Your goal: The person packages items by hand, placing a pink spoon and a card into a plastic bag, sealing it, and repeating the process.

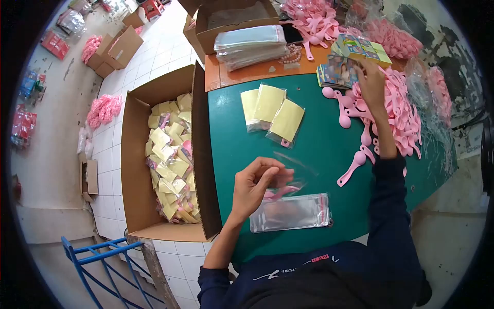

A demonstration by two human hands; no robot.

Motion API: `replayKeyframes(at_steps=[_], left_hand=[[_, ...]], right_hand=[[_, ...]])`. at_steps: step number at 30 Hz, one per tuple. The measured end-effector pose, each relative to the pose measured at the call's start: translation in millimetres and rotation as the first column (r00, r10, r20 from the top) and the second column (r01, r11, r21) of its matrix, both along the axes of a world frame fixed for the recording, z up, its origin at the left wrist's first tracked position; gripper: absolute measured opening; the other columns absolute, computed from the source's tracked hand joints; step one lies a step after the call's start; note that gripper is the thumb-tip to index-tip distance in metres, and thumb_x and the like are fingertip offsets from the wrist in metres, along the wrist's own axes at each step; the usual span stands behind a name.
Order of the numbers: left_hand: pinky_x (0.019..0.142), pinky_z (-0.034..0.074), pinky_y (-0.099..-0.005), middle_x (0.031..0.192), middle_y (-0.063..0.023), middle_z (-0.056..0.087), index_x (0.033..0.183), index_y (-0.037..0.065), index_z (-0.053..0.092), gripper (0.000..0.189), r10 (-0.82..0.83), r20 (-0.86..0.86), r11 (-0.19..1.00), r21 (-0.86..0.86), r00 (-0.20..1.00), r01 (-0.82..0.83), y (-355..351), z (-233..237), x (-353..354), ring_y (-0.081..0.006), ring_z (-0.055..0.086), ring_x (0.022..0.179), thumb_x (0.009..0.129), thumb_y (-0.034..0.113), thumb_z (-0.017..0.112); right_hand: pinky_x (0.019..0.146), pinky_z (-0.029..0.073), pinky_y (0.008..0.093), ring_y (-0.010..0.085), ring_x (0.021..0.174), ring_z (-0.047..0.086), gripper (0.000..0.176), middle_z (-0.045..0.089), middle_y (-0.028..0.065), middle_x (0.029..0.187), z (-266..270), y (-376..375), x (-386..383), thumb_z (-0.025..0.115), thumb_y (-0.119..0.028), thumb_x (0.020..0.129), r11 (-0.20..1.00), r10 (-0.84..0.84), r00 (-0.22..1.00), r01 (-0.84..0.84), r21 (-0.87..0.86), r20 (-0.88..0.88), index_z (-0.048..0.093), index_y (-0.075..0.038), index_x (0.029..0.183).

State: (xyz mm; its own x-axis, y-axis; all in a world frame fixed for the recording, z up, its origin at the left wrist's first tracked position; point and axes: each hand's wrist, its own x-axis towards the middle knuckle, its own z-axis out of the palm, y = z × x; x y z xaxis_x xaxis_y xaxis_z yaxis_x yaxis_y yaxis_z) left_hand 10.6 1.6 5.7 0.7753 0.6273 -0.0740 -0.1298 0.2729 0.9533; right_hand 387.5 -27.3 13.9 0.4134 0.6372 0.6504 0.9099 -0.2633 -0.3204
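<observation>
My left hand (260, 184) is pinched closed on a thin clear plastic bag, blurred at its upper edge. A pink spoon (282, 192) shows beneath my fingers, apparently inside that bag. Just below lies a stack of clear plastic bags (290, 213) on the green table. My right hand (371, 85) is at the far right, its fingertips closed on the edge of a printed card (340, 71) atop a small stack. Pink spoons (396, 105) are heaped beside my right forearm, and several lie loose nearby. Filled bags with yellow cards (270, 105) rest ahead of my left hand.
A deep cardboard box (198, 154) full of packed bags stands left of the table. More clear bags (249, 44) and an open carton (236, 20) sit at the back. Another card stack (363, 49) lies behind my right hand. A blue metal frame (103, 252) stands lower left.
</observation>
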Motion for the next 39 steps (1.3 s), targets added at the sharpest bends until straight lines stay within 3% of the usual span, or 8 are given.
replayKeyframes(at_steps=[3, 5, 10, 13, 23, 29, 32, 39], left_hand=[[0.074, 0.056, -0.0287, 0.093, -0.0155, 0.067, 0.101, -0.005, 0.056, 0.016, 0.020, -0.019, 0.999, 0.027, 1.000, -0.020, 2.2, 2.3, 3.6, -0.0211, 0.067, 0.088, 0.094, 0.008, 0.050], [0.074, 0.055, -0.0278, 0.092, -0.0141, 0.067, 0.100, -0.004, 0.056, 0.015, 0.020, -0.023, 0.999, 0.050, 1.000, -0.018, 2.8, 3.5, 6.0, -0.0197, 0.067, 0.087, 0.094, 0.009, 0.051], [0.073, 0.055, -0.0267, 0.089, -0.0110, 0.067, 0.097, -0.004, 0.059, 0.015, 0.055, -0.069, 0.983, 0.180, 0.996, -0.042, -0.4, 12.6, 7.8, -0.0169, 0.067, 0.083, 0.093, 0.008, 0.053], [0.073, 0.055, -0.0255, 0.089, -0.0099, 0.068, 0.098, -0.005, 0.059, 0.015, 0.026, -0.038, 0.989, 0.150, 0.999, -0.020, -4.1, 5.3, 7.8, -0.0146, 0.067, 0.081, 0.092, 0.008, 0.055], [0.069, 0.053, -0.0288, 0.091, -0.0146, 0.069, 0.112, 0.002, 0.049, 0.030, -0.029, -0.291, 0.868, 0.467, 0.956, 0.169, -19.8, 36.1, 10.6, -0.0188, 0.068, 0.086, 0.087, 0.013, 0.062], [0.070, 0.052, -0.0302, 0.091, -0.0140, 0.069, 0.119, 0.003, 0.042, 0.044, -0.027, -0.444, 0.785, 0.545, 0.896, 0.294, -13.4, 19.3, -6.7, -0.0196, 0.068, 0.085, 0.085, 0.019, 0.066], [0.067, 0.053, -0.0282, 0.086, -0.0138, 0.069, 0.123, 0.005, 0.041, 0.051, -0.252, -0.278, 0.778, 0.512, 0.927, 0.365, 6.1, -6.0, -36.8, -0.0211, 0.069, 0.078, 0.083, 0.019, 0.069], [0.066, 0.053, -0.0263, 0.082, -0.0104, 0.069, 0.133, 0.006, 0.035, 0.060, -0.241, -0.228, 0.932, 0.218, 0.943, 0.291, -10.1, -7.1, -48.6, -0.0140, 0.067, 0.073, 0.083, 0.011, 0.068]], right_hand=[[0.060, 0.048, 0.0246, 0.0111, 0.077, 0.062, 0.014, 0.063, 0.0075, 0.078, 57.7, -37.4, -102.4, 0.058, -0.005, 0.086, 0.932, 0.316, 0.703, -0.356, 0.069, -0.638, 0.063, 0.000, 0.099], [0.060, 0.049, 0.0248, 0.0131, 0.077, 0.063, 0.017, 0.063, 0.0042, 0.078, 81.9, -61.4, -146.3, 0.060, 0.003, 0.082, 0.896, 0.302, 0.603, -0.444, 0.005, -0.739, 0.064, 0.001, 0.098], [0.060, 0.050, 0.0268, 0.0168, 0.072, 0.063, 0.020, 0.062, 0.0063, 0.083, 87.2, -80.7, -160.1, 0.066, 0.002, 0.075, 0.794, 0.535, 0.795, -0.589, -0.150, -0.287, 0.066, -0.004, 0.095], [0.061, 0.050, 0.0297, 0.0220, 0.071, 0.063, 0.020, 0.061, 0.0080, 0.083, 90.7, -84.5, -165.5, 0.066, 0.000, 0.074, 0.761, 0.572, 0.767, -0.629, -0.160, -0.292, 0.066, -0.005, 0.093], [0.061, 0.047, 0.0358, 0.0300, 0.071, 0.059, 0.014, 0.056, 0.0099, 0.078, 57.8, -75.9, -189.7, 0.068, -0.009, 0.075, 0.611, 0.575, 0.630, -0.755, -0.239, -0.522, 0.057, -0.004, 0.082], [0.061, 0.045, 0.0270, 0.0137, 0.064, 0.055, 0.015, 0.058, 0.0066, 0.075, 30.2, -78.9, -178.3, 0.070, -0.007, 0.074, 0.484, 0.365, 0.400, -0.853, -0.195, -0.841, 0.059, 0.000, 0.081], [0.060, 0.043, 0.0229, 0.0067, 0.065, 0.050, 0.014, 0.059, 0.0017, 0.074, 7.9, -93.3, -168.5, 0.070, -0.006, 0.075, 0.651, 0.327, 0.209, -0.756, 0.060, -0.922, 0.061, 0.000, 0.083], [0.059, 0.040, 0.0212, 0.0043, 0.066, 0.047, 0.017, 0.052, -0.0031, 0.070, 11.1, -106.5, -180.3, 0.071, -0.004, 0.074, 0.672, 0.096, 0.078, -0.740, 0.007, -0.992, 0.054, -0.002, 0.071]])
